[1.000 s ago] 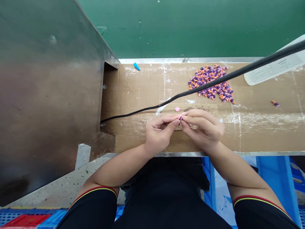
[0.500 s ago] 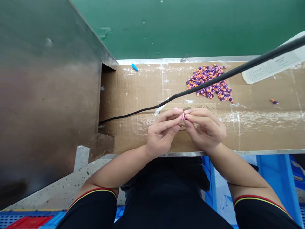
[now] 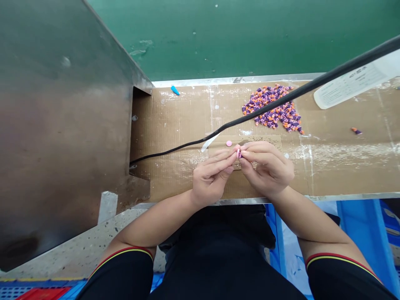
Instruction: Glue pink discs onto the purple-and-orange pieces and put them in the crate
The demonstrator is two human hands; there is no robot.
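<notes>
Head view: hands (image 3: 208, 183) hold pink-purple piece (image 3: 239, 153) beyond front edge (image 3: 240, 201).

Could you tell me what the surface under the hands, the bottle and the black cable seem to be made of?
The work surface looks like brown cardboard, faintly ribbed, with glossy patches suggesting clear tape. The bottle seems to be smooth, translucent white plastic, judging by its milky look. The cable appears matte black rubber or soft plastic; which one, I can't tell.

The pinched pink-and-purple piece (image 3: 239, 153) is partly hidden, and the black cable (image 3: 281, 101) covers some of the pile (image 3: 268, 95).
</notes>
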